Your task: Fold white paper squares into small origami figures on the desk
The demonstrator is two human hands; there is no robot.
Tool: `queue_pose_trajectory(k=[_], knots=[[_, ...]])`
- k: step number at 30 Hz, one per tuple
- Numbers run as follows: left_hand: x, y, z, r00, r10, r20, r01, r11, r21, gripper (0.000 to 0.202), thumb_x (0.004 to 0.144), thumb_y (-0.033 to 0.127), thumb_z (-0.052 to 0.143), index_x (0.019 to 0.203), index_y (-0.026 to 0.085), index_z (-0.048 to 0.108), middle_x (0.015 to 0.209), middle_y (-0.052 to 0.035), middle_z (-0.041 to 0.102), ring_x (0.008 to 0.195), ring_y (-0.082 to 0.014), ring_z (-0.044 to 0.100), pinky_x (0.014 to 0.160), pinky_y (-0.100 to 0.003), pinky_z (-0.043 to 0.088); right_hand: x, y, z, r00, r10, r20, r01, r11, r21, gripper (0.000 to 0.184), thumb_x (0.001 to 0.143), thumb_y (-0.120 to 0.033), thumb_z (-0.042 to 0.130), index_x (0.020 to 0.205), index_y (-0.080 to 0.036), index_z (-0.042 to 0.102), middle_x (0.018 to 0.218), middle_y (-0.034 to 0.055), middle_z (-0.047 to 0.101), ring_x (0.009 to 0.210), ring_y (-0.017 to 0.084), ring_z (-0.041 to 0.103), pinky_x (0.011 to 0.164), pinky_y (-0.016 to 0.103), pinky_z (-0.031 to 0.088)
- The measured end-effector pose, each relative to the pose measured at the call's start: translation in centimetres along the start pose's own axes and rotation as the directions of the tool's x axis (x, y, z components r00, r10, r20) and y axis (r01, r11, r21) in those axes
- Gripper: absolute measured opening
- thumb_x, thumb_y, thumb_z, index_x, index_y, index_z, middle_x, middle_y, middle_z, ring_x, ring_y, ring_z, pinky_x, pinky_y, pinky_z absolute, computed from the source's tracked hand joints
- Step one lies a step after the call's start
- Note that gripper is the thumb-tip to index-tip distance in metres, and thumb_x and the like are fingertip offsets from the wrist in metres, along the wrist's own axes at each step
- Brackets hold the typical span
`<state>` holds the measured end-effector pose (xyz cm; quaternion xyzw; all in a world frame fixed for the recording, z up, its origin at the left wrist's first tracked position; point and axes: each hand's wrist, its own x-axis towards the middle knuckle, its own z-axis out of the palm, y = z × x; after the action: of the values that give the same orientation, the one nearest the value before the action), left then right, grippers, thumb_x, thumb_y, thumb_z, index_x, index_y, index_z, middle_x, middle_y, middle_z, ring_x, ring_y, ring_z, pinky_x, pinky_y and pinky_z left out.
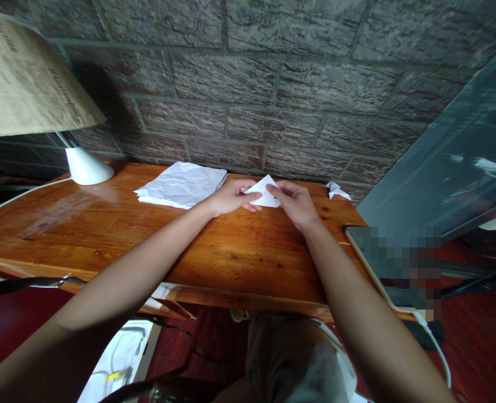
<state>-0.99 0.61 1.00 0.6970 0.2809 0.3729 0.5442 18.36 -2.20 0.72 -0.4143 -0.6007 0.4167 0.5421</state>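
Observation:
A small piece of white paper (268,197), folded to a pointed shape, is held between both hands above the wooden table. My left hand (233,197) pinches its left side, thumb on the near face and fingers behind. On the other side, my right hand (296,202) grips the paper with the thumb pressed near its middle; most of those fingers are hidden behind it. Left of my hands lies a stack of creased white paper sheets (183,184). At the table's far right corner rests a small folded paper piece (337,191).
A white-based lamp (86,165) with a newsprint shade (33,78) stands at the left. A tablet (382,268) with a white cable (436,344) overhangs the right table edge. The wooden table (239,257) meets a brick wall (231,84) behind.

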Motion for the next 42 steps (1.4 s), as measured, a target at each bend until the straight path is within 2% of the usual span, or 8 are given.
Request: queue_pose_trajectory(k=[2, 5, 8, 13, 18, 30, 35, 42], knots=[[0.1, -0.2, 0.1, 1.0, -0.01, -0.012, 0.01, 1.0, -0.019, 0.051, 0.066, 0.053, 0.086, 0.095, 0.013, 0.074, 0.088, -0.0081, 0.075, 0.075, -0.0172, 0.071, 0.072, -0.032, 0.059, 0.0, 0.0, 0.0, 1.0, 0.025, 0.006, -0.025, 0.999, 0.032, 0.032, 0.072, -0.048, 0.082, 0.085, -0.019, 0.076, 0.08, 0.0, 0.074, 0.07, 0.013, 0.062, 0.067, 0.026, 0.052], [0.3, -0.4, 0.0, 0.994, 0.033, -0.1, -0.036, 0.999, -0.026, 0.048, 0.064, 0.052, 0.088, 0.088, 0.013, 0.074, 0.082, -0.006, 0.074, 0.075, -0.0165, 0.07, 0.074, -0.032, 0.06, 0.0, 0.0, -0.2, 0.992, 0.101, 0.079, -0.107, 0.991, 0.081, 0.033, 0.07, -0.046, 0.086, 0.088, -0.02, 0.076, 0.088, 0.0011, 0.076, 0.078, 0.014, 0.068, 0.07, 0.026, 0.057], [0.3, -0.3, -0.1, 0.983, 0.056, -0.172, -0.063, 0.997, -0.033, 0.047, 0.064, 0.049, 0.089, 0.09, 0.012, 0.075, 0.086, -0.0059, 0.075, 0.076, -0.0156, 0.069, 0.076, -0.032, 0.06, -0.1, -0.1, -0.4, 0.98, 0.152, 0.128, -0.164, 0.982, 0.094, 0.032, 0.069, -0.042, 0.087, 0.089, -0.02, 0.076, 0.092, 0.0027, 0.078, 0.081, 0.014, 0.072, 0.071, 0.025, 0.06], [0.1, 0.1, -0.1, 0.988, 0.051, -0.149, -0.058, 0.997, -0.042, 0.043, 0.067, 0.044, 0.088, 0.091, 0.011, 0.076, 0.089, -0.0071, 0.075, 0.077, -0.0143, 0.068, 0.075, -0.029, 0.059, -0.1, -0.4, -0.7, 0.975, 0.181, 0.129, -0.195, 0.975, 0.106, 0.027, 0.074, -0.038, 0.087, 0.092, -0.02, 0.078, 0.095, 0.0045, 0.08, 0.081, 0.015, 0.075, 0.067, 0.022, 0.061], [0.2, 0.2, -0.2, 0.986, 0.034, -0.164, -0.045, 0.997, -0.067, 0.041, 0.067, 0.042, 0.088, 0.091, 0.012, 0.076, 0.089, -0.0072, 0.075, 0.077, -0.0143, 0.068, 0.076, -0.031, 0.059, -0.2, -0.9, -1.2, 0.96, 0.204, 0.19, -0.233, 0.961, 0.15, 0.025, 0.082, -0.036, 0.081, 0.1, -0.021, 0.077, 0.101, 0.0063, 0.08, 0.085, 0.017, 0.077, 0.074, 0.026, 0.063], [0.0, 0.5, 0.0, 0.986, 0.023, -0.165, -0.04, 0.994, -0.102, 0.048, 0.063, 0.049, 0.09, 0.093, 0.013, 0.079, 0.093, -0.0083, 0.077, 0.082, -0.0176, 0.07, 0.081, -0.036, 0.061, -0.1, -0.9, -1.6, 0.939, 0.238, 0.249, -0.301, 0.918, 0.257, 0.03, 0.072, -0.031, 0.089, 0.098, -0.021, 0.078, 0.098, 0.0039, 0.081, 0.088, 0.015, 0.078, 0.087, 0.029, 0.062], [0.0, 0.7, 0.1, 0.981, 0.026, -0.192, -0.051, 0.991, -0.127, 0.045, 0.062, 0.048, 0.09, 0.091, 0.015, 0.079, 0.094, -0.0081, 0.077, 0.085, -0.0183, 0.071, 0.085, -0.037, 0.061, -0.2, -1.2, -1.7, 0.931, 0.252, 0.263, -0.329, 0.893, 0.308, 0.022, 0.077, -0.028, 0.085, 0.097, -0.021, 0.077, 0.1, 0.0046, 0.081, 0.091, 0.016, 0.078, 0.092, 0.029, 0.062], [0.0, 1.0, 0.1, 0.985, -0.005, -0.17, -0.033, 0.976, -0.216, 0.045, 0.068, 0.049, 0.088, 0.093, 0.014, 0.079, 0.097, -0.009, 0.077, 0.089, -0.0176, 0.071, 0.089, -0.036, 0.06, -0.3, -1.4, -1.6, 0.938, 0.232, 0.259, -0.312, 0.889, 0.335, 0.022, 0.079, -0.023, 0.083, 0.1, -0.02, 0.077, 0.103, 0.0057, 0.081, 0.093, 0.017, 0.078, 0.097, 0.032, 0.061]])
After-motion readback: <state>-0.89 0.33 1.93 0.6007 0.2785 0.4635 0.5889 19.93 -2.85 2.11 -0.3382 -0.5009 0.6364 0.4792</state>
